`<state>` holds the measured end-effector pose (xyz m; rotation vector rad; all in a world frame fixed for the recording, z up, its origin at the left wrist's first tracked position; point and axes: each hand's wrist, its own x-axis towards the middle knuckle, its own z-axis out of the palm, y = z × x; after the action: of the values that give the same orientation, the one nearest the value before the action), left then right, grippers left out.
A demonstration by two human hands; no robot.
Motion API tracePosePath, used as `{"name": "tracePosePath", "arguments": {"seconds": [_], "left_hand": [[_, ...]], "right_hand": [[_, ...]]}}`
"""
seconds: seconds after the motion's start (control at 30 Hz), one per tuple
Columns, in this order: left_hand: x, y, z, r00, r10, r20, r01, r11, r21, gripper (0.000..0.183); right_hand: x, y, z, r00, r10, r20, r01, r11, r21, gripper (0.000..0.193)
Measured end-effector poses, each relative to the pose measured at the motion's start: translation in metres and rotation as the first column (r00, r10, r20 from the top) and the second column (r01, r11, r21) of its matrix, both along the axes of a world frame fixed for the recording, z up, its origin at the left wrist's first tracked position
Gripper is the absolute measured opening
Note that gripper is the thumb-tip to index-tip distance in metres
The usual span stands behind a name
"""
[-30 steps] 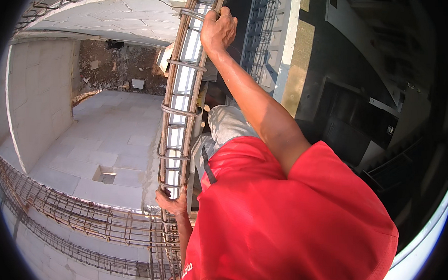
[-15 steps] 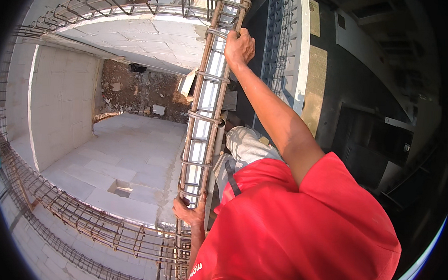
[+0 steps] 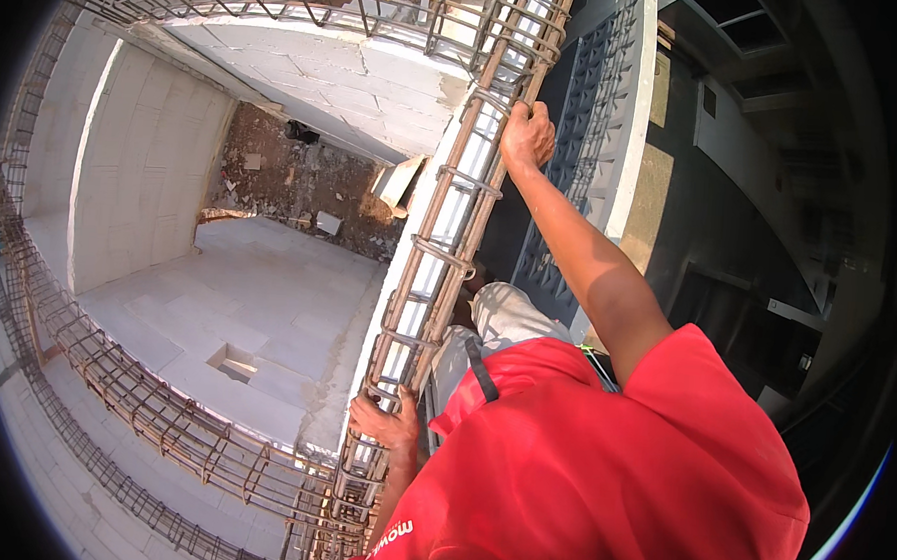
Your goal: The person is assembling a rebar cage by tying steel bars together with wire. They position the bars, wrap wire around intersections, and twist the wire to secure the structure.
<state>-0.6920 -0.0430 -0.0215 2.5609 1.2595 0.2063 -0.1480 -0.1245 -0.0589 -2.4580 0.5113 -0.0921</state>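
Observation:
A long rusty rebar cage (image 3: 440, 250), made of lengthwise bars and square ties, runs along the top of a white block wall from near my body to far ahead. My left hand (image 3: 387, 424) grips a bar of the cage close to my red shirt. My right hand (image 3: 528, 135) is stretched out ahead with the arm straight and is closed around an upper bar further along the same cage. Both hands hold the cage only.
Below on the left lies a room with a pale block floor (image 3: 257, 312), a small square hole (image 3: 233, 363) and rubble (image 3: 302, 189) at its far wall. Further rebar cages (image 3: 152, 417) line the other wall tops. A dark ribbed panel (image 3: 573, 185) stands on the right.
My view has swung left and down, so the cage now sits further right in the picture. Both hands keep their grip, the right one staying far out along the cage.

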Motion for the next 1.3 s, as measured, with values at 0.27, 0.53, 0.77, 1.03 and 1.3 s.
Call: {"name": "tracePosePath", "arguments": {"seconds": [0.27, 0.53, 0.77, 1.03, 1.3], "left_hand": [[-0.003, 0.000, -0.005, 0.997, 0.037, -0.071, -0.039, 0.998, -0.038, 0.074], [-0.007, -0.002, -0.016, 0.997, 0.025, -0.073, -0.025, 1.000, 0.000, 0.077], [-0.017, 0.001, -0.022, 0.997, 0.013, -0.072, -0.015, 0.999, -0.028, 0.078], [-0.023, 0.000, -0.026, 0.995, -0.004, -0.097, 0.002, 1.000, -0.022, 0.082], [-0.019, -0.004, -0.024, 0.997, 0.058, -0.054, -0.061, 0.997, -0.043, 0.081]], "right_hand": [[0.003, -0.002, -0.006, 0.998, 0.018, -0.059, -0.019, 1.000, -0.015, 0.037], [0.003, -0.002, -0.003, 1.000, 0.010, -0.004, -0.010, 1.000, 0.003, 0.035], [0.001, -0.003, -0.014, 0.996, 0.043, 0.078, -0.044, 0.999, 0.011, 0.037], [-0.001, -0.006, -0.028, 0.993, 0.002, 0.117, -0.004, 1.000, 0.017, 0.037], [0.001, -0.010, -0.035, 0.993, 0.051, 0.106, -0.058, 0.996, 0.063, 0.039]]}}
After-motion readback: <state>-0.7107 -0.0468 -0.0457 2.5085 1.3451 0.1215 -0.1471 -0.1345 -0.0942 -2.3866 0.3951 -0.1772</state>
